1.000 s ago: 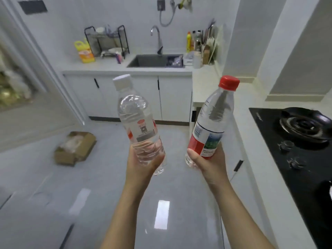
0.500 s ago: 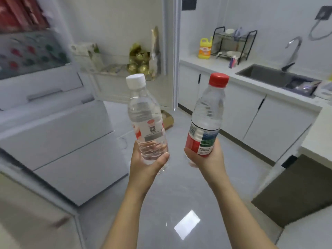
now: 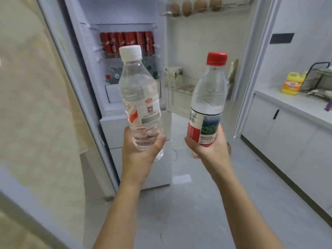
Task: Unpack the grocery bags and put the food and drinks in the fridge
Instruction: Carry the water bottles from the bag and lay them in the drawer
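My left hand (image 3: 139, 155) grips the base of a clear water bottle with a white cap (image 3: 139, 97), held upright. My right hand (image 3: 210, 150) grips a second water bottle with a red cap and a red and green label (image 3: 206, 105), also upright. Both bottles are raised in front of the open fridge (image 3: 125, 33). Inside it a row of red cans (image 3: 125, 41) stands on a shelf, with bottle caps showing on the shelf below. The fridge door (image 3: 206, 42) is swung open to the right; its racks hold round brown fruits (image 3: 194, 5) and small cartons (image 3: 173, 76).
A beige wall panel (image 3: 36, 105) fills the left side. At the right runs a white counter (image 3: 296, 105) over white cabinets, with a yellow detergent bottle (image 3: 292, 83) and a black dish rack (image 3: 319, 78) on it. Pale glossy floor (image 3: 179, 203) lies below my arms.
My view has swung left from the sink and counter to face the open fridge. Both hands still hold their bottles upright, now closer to the fridge.
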